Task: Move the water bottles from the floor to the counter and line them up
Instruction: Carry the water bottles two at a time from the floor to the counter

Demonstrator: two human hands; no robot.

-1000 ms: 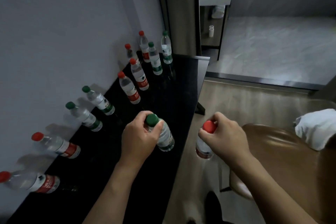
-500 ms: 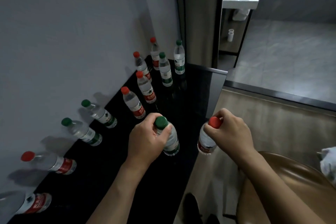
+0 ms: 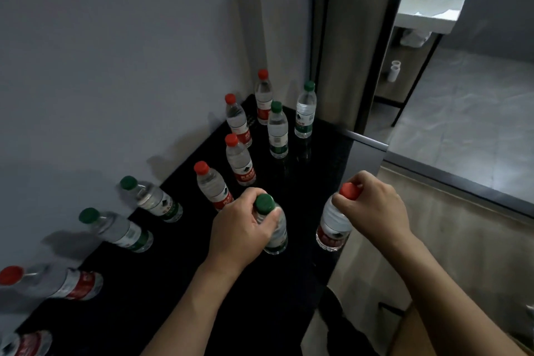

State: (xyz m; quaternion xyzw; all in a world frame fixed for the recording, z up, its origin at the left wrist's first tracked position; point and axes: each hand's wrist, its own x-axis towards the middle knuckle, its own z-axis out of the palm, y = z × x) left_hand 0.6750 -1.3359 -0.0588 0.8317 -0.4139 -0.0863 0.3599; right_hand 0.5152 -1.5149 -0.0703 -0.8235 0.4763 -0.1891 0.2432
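My left hand (image 3: 241,228) grips the neck of a green-capped water bottle (image 3: 276,234) that stands over the black counter (image 3: 179,283). My right hand (image 3: 372,205) pinches the top of a red-capped water bottle (image 3: 332,225) at the counter's right edge; whether its base touches the counter I cannot tell. Several more bottles stand on the counter along the wall: red-capped ones (image 3: 213,186) and green-capped ones (image 3: 157,201) in a row, with two green-capped bottles (image 3: 304,113) at the far end.
A grey wall (image 3: 115,52) borders the counter on the left. A dark door frame (image 3: 372,46) rises behind the far end. To the right lie a wooden floor (image 3: 450,243) and a grey tiled room. A brown seat corner shows at the bottom right.
Both hands moved forward along the counter with their bottles. The right hand's red-capped bottle came from over the floor to the counter's right edge. The view shifted forward.
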